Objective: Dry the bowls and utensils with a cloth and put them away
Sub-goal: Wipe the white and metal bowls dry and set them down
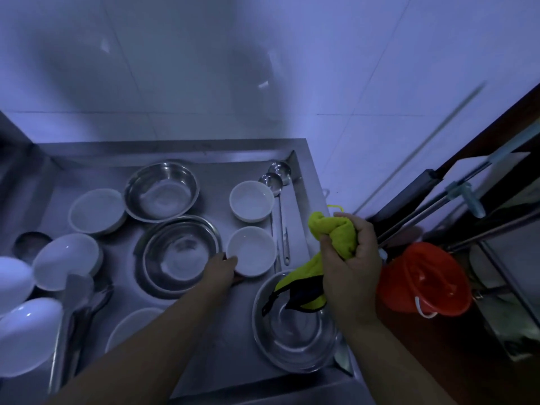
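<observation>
Left hand (221, 268) grips white bowl (252, 251); right hand (350, 258) clutches yellow cloth (336, 232)

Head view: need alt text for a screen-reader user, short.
A person's left hand grasps the rim of a small white bowl in a steel sink full of white and steel bowls, while the right hand holds a bunched yellow cloth above a steel bowl. Two ladles lie along the sink's right side; an orange bucket sits outside it.
</observation>
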A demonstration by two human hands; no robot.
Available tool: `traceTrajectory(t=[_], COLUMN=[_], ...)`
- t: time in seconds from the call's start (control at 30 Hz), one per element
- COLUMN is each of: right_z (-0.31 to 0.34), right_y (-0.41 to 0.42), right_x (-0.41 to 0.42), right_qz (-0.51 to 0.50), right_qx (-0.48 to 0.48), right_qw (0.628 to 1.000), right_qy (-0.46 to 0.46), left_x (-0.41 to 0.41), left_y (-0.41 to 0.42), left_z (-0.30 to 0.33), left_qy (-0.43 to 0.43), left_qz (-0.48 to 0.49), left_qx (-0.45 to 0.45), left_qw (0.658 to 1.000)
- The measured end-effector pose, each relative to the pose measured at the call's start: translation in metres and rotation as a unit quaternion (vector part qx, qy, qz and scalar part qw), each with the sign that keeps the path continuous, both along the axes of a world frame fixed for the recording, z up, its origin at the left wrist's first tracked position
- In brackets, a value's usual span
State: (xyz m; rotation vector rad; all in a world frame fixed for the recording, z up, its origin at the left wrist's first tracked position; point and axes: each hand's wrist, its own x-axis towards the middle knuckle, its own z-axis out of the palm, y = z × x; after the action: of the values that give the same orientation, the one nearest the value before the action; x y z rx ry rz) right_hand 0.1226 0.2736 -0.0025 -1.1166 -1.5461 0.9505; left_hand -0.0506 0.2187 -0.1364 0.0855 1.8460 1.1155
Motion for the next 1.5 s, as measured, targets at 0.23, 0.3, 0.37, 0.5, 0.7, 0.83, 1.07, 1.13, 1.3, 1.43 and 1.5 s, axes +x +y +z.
traceTrajectory(t=[0.23,0.3,0.37,0.5,0.7,0.83,1.07,1.13,1.3,1.43,1.5], right_z=[0.005,0.006,0.01,0.011,0.007,0.009,0.014,0.015,0.021,0.032,0.037], right_y=[-0.007,-0.014,-0.022,-0.04,-0.059,-0.069,-0.089,-0.1,-0.138,-0.176,-0.198], right_x=[-0.033,-0.048,-0.064,-0.088,-0.101,-0.107,-0.128,-0.139,-0.167,-0.187,-0.198], right_qz=[0.073,0.083,0.102,0.148,0.198,0.211,0.267,0.286,0.322,0.343,0.351], right_qx=[-0.009,-0.008,-0.006,-0.009,-0.013,0.003,-0.005,-0.003,0.02,0.044,0.046], right_qw=[0.997,0.996,0.995,0.989,0.98,0.977,0.963,0.958,0.946,0.938,0.935], right_qy=[0.007,0.004,0.008,0.012,-0.009,-0.012,0.015,0.018,0.013,0.027,0.031], left_x=[-0.051,-0.069,-0.082,-0.088,-0.073,-0.064,-0.084,-0.093,-0.115,-0.129,-0.137], left_y=[-0.078,-0.12,-0.162,-0.21,-0.217,-0.219,-0.26,-0.28,-0.335,-0.373,-0.389], left_z=[0.029,0.035,0.032,0.013,0.016,0.026,0.084,0.105,0.152,0.172,0.178], left_qy=[0.119,0.246,0.363,0.33,0.08,-0.017,-0.029,0.059,0.285,0.439,0.481], left_qz=[-0.054,-0.085,-0.134,-0.164,-0.031,0.069,0.116,0.081,0.009,-0.029,-0.055], left_qx=[-0.033,-0.068,-0.125,-0.232,-0.179,-0.11,-0.022,-0.034,-0.074,-0.125,-0.112], left_qw=[0.991,0.963,0.914,0.9,0.98,0.991,0.993,0.994,0.956,0.889,0.868])
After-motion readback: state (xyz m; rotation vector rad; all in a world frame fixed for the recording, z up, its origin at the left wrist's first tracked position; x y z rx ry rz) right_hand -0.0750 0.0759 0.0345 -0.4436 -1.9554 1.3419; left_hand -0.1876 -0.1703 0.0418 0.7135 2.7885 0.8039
